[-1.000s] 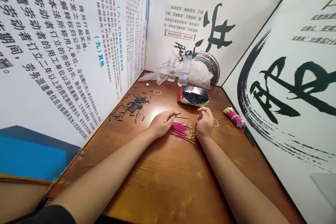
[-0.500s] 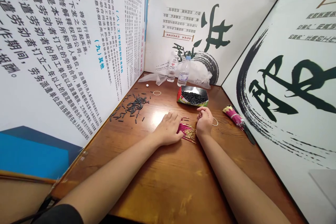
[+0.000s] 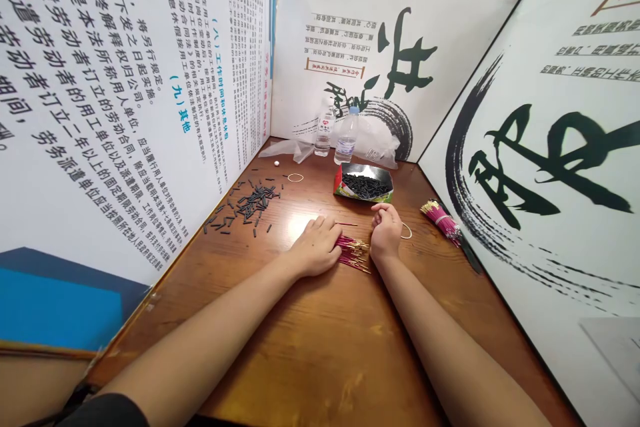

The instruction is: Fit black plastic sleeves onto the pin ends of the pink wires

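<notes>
My left hand lies palm down, fingers spread, on the left part of a loose pile of thin pink wires with gold tips on the wooden table. My right hand rests just right of the pile, curled into a fist, thumb side up. Anything inside the fist is hidden. One single pink wire lies apart, just beyond my left fingertips.
An open box of short black tubes stands behind the hands, and more black tubes lie scattered at the left. A tied bundle of pink wires lies at the right. Rubber bands, two water bottles and printed panels surround the table.
My left hand let go of the single wire it pinched, moved right and flattened onto the pink pile. My right hand stayed curled in place.
</notes>
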### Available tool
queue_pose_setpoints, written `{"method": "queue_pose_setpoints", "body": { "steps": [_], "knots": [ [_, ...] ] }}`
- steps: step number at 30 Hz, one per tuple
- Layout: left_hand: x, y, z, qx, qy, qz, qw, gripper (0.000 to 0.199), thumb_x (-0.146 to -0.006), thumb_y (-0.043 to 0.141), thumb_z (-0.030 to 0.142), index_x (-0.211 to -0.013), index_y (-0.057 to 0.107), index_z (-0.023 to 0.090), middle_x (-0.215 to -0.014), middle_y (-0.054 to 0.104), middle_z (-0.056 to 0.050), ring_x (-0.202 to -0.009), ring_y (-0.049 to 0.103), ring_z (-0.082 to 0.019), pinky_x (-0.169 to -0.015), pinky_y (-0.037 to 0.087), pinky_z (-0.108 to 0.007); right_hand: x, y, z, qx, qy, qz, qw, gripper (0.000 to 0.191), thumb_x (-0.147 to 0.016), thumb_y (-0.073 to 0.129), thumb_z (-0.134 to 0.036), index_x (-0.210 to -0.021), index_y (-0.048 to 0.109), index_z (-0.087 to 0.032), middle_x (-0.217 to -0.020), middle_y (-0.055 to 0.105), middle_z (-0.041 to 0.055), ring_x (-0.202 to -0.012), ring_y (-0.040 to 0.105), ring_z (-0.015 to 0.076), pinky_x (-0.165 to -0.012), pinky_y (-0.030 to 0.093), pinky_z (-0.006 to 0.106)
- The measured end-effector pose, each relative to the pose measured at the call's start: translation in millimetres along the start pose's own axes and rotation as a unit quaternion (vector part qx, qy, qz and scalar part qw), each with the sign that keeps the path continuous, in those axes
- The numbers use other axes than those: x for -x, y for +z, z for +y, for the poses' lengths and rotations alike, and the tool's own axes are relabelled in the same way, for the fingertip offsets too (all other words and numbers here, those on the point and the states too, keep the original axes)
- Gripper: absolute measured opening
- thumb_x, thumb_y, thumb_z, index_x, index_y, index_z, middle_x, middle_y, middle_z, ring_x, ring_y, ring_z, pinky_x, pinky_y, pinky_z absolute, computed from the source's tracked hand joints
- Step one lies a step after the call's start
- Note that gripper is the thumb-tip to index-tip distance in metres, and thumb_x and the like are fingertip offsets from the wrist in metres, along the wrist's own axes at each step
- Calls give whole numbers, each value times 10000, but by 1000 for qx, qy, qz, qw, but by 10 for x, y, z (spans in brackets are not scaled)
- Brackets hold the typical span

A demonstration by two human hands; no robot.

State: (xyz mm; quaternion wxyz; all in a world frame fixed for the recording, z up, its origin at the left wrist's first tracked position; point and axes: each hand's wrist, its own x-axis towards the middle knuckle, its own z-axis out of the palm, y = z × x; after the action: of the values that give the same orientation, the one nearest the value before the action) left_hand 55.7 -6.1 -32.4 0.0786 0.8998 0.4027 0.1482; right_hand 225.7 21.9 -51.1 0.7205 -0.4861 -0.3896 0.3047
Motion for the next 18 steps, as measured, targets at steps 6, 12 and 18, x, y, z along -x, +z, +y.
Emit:
{"method": "queue_pose_setpoints", "body": {
  "steps": [6, 12, 18],
  "knots": [
    [-8, -19, -43, 33, 2, 4, 999, 146, -899, 390, 275, -927, 503, 187, -1047, 520, -84, -937, 440, -221, -846, 381, -374, 2, 2, -19, -18, 11, 0, 1000, 85, -692, 475, -270, -714, 509, -195, -522, 296, -79, -450, 240, 83, -437, 166, 233],
    [-20, -14, -72, 86, 3, 21, 996, 150, -915, 369, 246, -929, 507, 190, -997, 560, -72, -900, 450, -208, -815, 378, -353, 0, -3, -16, -26, 20, -7, 999, 84, -686, 474, -260, -711, 520, -194, -515, 301, -79, -448, 238, 85, -439, 157, 238],
    [-33, -12, -100, 150, -23, 54, 987, 141, -904, 380, 240, -928, 508, 186, -921, 559, -63, -847, 456, -198, -785, 385, -335, 1, 8, -28, -39, 33, -7, 999, 88, -667, 486, -259, -697, 529, -188, -509, 290, -83, -449, 228, 75, -445, 138, 240]
  ]
}}
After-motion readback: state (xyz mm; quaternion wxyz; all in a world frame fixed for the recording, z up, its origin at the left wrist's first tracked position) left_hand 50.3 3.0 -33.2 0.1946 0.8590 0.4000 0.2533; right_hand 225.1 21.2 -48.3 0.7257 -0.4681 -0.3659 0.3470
